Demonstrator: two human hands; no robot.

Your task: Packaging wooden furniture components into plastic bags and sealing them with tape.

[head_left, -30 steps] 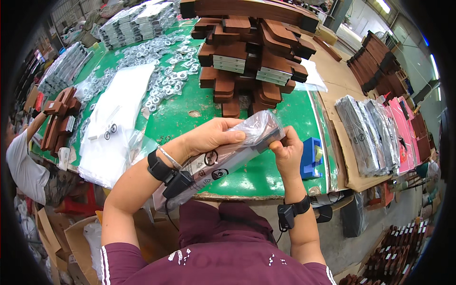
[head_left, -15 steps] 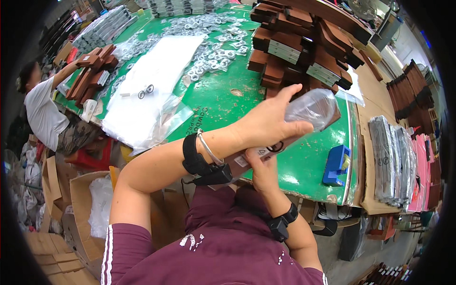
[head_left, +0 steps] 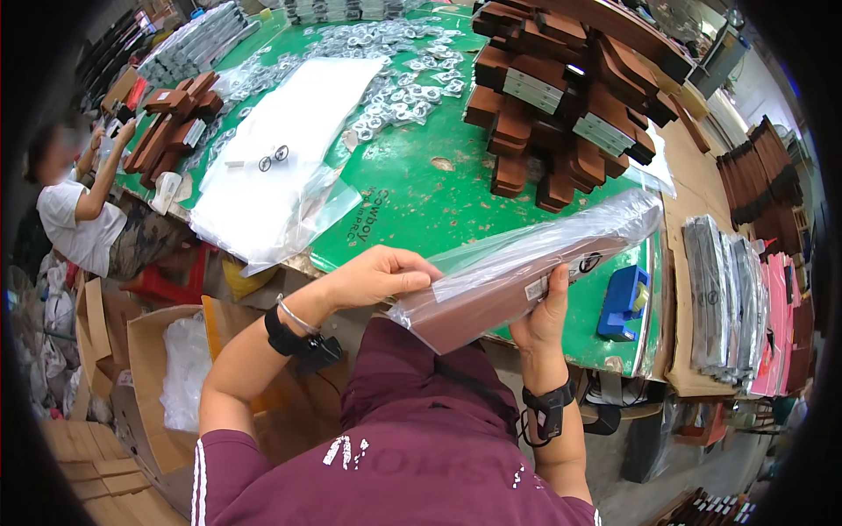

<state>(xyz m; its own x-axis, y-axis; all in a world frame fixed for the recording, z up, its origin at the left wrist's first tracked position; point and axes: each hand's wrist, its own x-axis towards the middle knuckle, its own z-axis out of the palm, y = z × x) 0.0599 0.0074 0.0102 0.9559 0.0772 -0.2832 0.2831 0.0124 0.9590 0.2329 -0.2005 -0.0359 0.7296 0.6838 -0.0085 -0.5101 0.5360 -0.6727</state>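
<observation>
A long brown board (head_left: 478, 307) lies aslant in front of me inside a clear plastic bag (head_left: 614, 219). The bag bunches at the upper right end, past the board. From beneath, my right hand (head_left: 542, 320) grips the wrapped board, its thumb along the near side. My left hand (head_left: 381, 276) is closed at the bag's upper left edge, thumb and fingers pinching the loose film. Some of its fingertips are hidden. Beyond, to the left, a pile of flat clear bags (head_left: 281, 158) rests on the green table (head_left: 412, 193).
Stacked brown boards (head_left: 561, 105) rise at the far right. A blue tape dispenser (head_left: 623, 305) stands near the right table edge. Small bagged parts (head_left: 386, 105) spread across the back. Wrapped packs (head_left: 715, 298) lie right; a cardboard box (head_left: 158, 377) sits lower left. A co-worker (head_left: 79, 210) sits left.
My left hand has moved from over the bag's far end back to its near left edge. The wrapped board now shows lengthwise, with my right hand farther right. The co-worker's hands have lifted.
</observation>
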